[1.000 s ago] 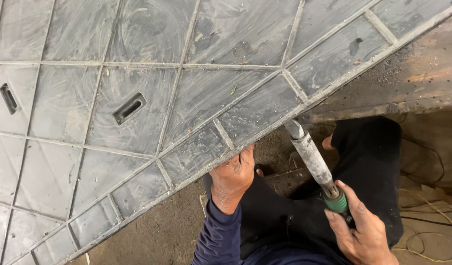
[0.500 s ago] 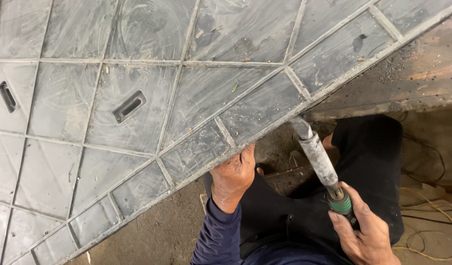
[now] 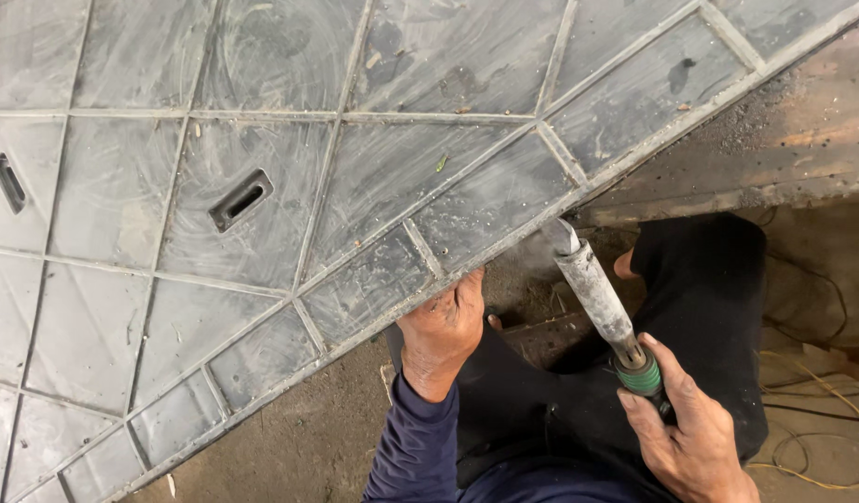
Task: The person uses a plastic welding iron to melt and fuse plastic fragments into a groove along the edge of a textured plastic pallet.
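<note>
1. Head view, only one. We see the left hand [image 3: 441, 331] gripping the lower edge of a big grey ribbed panel [image 3: 262, 186]; fingers curl up under the rim, so they are mostly hidden, with the back of the hand toward the camera. Closed on the edge, not spread.
2. We see the right hand [image 3: 690, 433] wrapped tight around the handle end of a long grey tool [image 3: 597, 289], just below a green ribbed collar [image 3: 640, 374]. Fingers are clamped round it, thumb along the top.
3. The tool runs up and left from the right hand; its dusty tip touches, or sits just at, the panel's lower edge, right of the left hand. We cannot tell exact contact.
4. The panel fills the upper left of the view, tilted, with its edge running diagonally from lower left to upper right. It has raised ribs in a diagonal grid and two slotted recesses [image 3: 240, 199].
5. A dark blue sleeve [image 3: 415, 447] covers the left forearm; black trousers [image 3: 700, 279] are below the tool.
6. Dusty ground [image 3: 308, 438] lies under the panel edge; thin yellow cable [image 3: 802, 456] at far right, well apart from the hands.
</note>
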